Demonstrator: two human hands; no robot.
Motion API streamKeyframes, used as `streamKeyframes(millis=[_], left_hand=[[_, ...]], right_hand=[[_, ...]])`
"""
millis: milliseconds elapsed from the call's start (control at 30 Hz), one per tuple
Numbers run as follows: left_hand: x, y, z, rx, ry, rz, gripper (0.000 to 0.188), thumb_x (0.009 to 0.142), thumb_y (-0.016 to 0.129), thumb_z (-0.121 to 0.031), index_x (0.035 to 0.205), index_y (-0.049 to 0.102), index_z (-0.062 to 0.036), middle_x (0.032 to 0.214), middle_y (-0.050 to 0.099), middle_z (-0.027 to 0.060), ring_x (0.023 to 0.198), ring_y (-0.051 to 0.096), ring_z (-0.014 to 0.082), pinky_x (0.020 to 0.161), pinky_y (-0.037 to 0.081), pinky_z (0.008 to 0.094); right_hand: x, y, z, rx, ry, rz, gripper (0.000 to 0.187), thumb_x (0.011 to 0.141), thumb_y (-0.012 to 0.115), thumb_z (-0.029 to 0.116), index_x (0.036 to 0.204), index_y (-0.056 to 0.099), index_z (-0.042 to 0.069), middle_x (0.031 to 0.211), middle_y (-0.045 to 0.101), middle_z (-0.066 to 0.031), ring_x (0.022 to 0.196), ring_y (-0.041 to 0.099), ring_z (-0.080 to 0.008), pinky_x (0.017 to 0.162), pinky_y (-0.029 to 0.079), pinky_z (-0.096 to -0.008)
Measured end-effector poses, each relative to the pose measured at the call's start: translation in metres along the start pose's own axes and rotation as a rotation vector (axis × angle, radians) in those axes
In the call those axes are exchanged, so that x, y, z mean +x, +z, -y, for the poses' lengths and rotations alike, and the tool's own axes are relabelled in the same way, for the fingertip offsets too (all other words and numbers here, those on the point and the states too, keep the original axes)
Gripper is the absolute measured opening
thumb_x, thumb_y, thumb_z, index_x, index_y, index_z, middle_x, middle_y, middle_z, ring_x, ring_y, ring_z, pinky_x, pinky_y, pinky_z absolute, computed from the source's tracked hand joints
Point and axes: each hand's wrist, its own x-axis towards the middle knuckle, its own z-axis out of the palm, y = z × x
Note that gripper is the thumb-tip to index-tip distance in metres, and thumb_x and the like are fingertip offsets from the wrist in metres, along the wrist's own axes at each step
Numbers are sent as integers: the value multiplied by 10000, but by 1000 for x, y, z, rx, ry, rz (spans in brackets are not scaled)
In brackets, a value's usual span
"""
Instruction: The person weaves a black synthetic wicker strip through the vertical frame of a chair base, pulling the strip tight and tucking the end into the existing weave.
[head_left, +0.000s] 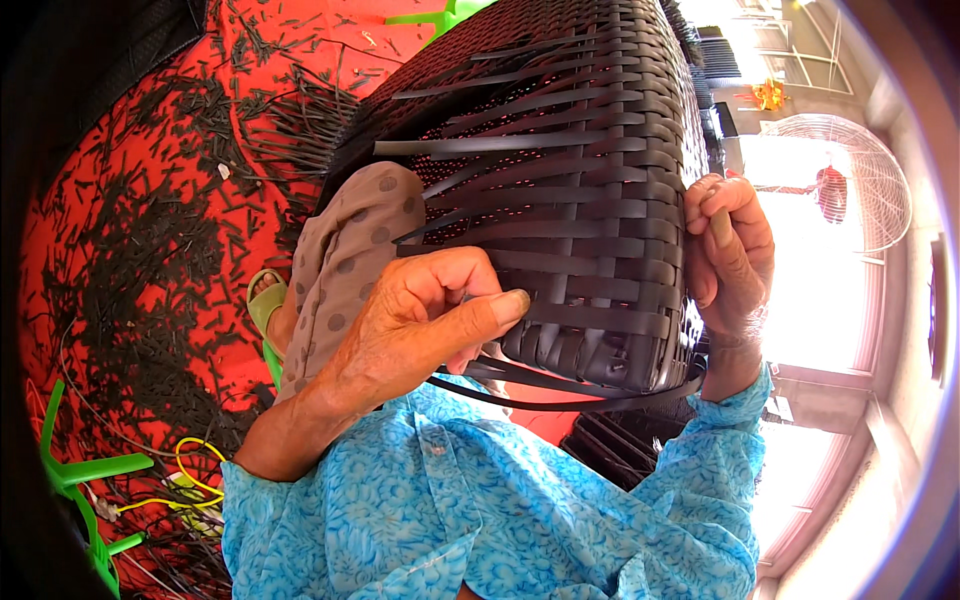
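Note:
A large woven piece [610, 190] of flat black strips leans across my lap, its squared corner turned toward me. Loose strip ends [480, 145] fan out from its left side, over a pink-dotted dark mesh. At the near left edge of the weave is my left hand [425, 315], its fingers curled in and thumb laid along the near strips. What those fingers hold is hidden. Against the right side of the piece, my right hand [730, 240] has thumb and fingertips pinched together; I cannot make out what is between them. A long black strip [570, 403] loops below the corner.
Short black offcuts [130, 290] litter the red floor covering [60, 230]. A green stool or chair frame [100, 468] stands at lower left by a yellow cord [200, 490]. My knee [365, 230] is left of the weave. At right is a caged fan [840, 185].

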Motion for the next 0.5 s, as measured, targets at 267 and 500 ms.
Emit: streamKeyframes(millis=[267,500], left_hand=[[-1,-2,1,23,-15,-2,243,883,603,-183,685,516,-72,556,485,-52,464,409,-2,411,301,176],[-11,0,-8,-38,-19,-39,192,885,596,-157,729,536,-62,590,499,-37,487,427,6,425,318,178]], right_hand=[[0,2,0,5,-10,6,134,928,502,109,966,517,-18,890,545,-79,442,407,-21,410,329,-133],[0,2,6,-36,12,-9,144,923,513,114,995,535,-9,880,563,-58,461,419,-24,421,338,-143]])
